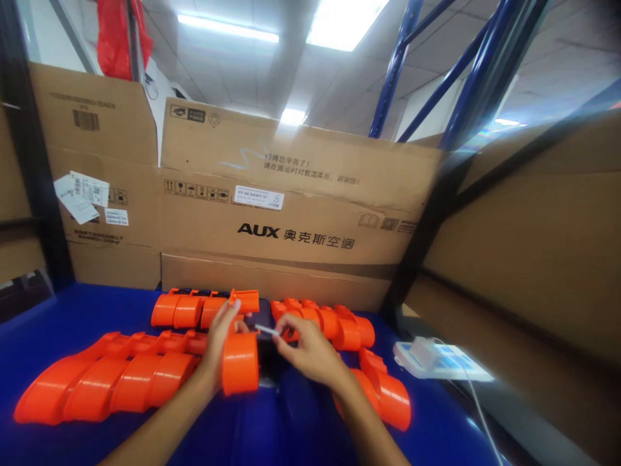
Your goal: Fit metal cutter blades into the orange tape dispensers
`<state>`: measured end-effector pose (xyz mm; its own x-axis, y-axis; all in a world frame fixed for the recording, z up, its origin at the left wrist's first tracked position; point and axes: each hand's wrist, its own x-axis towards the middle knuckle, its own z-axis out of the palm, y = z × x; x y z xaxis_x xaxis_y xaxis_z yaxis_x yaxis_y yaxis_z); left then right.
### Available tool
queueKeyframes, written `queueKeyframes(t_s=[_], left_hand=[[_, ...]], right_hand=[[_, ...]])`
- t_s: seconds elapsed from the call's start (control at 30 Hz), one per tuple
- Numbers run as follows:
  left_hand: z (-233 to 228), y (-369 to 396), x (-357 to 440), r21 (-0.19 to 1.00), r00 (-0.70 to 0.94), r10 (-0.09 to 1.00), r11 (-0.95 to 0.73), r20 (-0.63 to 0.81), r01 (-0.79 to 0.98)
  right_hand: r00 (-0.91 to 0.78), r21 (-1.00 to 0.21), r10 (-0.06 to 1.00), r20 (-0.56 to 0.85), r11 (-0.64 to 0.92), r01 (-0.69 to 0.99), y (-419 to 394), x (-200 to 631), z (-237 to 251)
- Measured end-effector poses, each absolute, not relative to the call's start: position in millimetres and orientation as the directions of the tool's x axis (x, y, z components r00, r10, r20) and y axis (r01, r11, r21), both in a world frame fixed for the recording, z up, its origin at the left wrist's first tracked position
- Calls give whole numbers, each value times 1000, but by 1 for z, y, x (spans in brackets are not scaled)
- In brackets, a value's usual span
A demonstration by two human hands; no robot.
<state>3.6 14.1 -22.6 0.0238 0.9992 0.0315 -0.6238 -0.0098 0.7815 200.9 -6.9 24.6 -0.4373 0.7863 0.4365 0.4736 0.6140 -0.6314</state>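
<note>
Fingers (pixel 291 320) of the right hand (pixel 308 349) pinch one end of a thin, pale stick (pixel 266 330). The other end of the stick points left, close to the big orange piece (pixel 240 366) in the left hand (pixel 219 346). I cannot tell if the two touch. The left hand has its grip wrapped on that orange piece, and the round part hangs down below, over the front of the blue desk (pixel 48 323). More orange shows by the left thumb, but I cannot tell if it is the same piece.

Lots of round orange pieces sit on the desk. One long row (pixel 129 382) is on the left, near the left arm. A back row (pixel 187 310) sits behind it. Another row (pixel 330 323) is behind the right hand, and a few more pieces (pixel 391 398) sit beside the right arm. A dark box (pixel 262 314) is between the two back rows.

On the right side lies a white power strip (pixel 449 361) with a plug (pixel 425 353) and a white cord (pixel 478 404). Big brown cardboard (pixel 301 213) stands up at the back, with "AUX" on it.
</note>
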Motion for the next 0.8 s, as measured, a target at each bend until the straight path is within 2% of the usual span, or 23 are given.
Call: queueKeyframes(t_s=[0.1, 0.17, 0.27, 0.47, 0.6, 0.8], left_hand=[[-29, 14, 9, 821, -39, 997, -76, 65, -565], [-32, 12, 13, 849, -37, 996, -89, 82, -521], [-34, 7, 18, 870, 0, 995, -89, 102, -485], [-32, -3, 23, 884, 22, 991, -110, 135, -455], [-33, -4, 23, 877, 28, 992, -95, 122, -471], [-35, -1, 23, 890, 36, 995, -67, 94, -450]], right_hand=[[-229, -812, 844, 485, 532, 242, -6, 203, 25], [-111, -856, 865, 490, 501, 129, -5, 203, 25], [-16, -863, 865, 502, 502, 63, -4, 203, 26], [-68, -888, 886, 459, 455, -62, -3, 204, 22], [14, -884, 886, 464, 464, -58, -2, 206, 19], [37, -885, 889, 457, 458, -86, 0, 208, 17]])
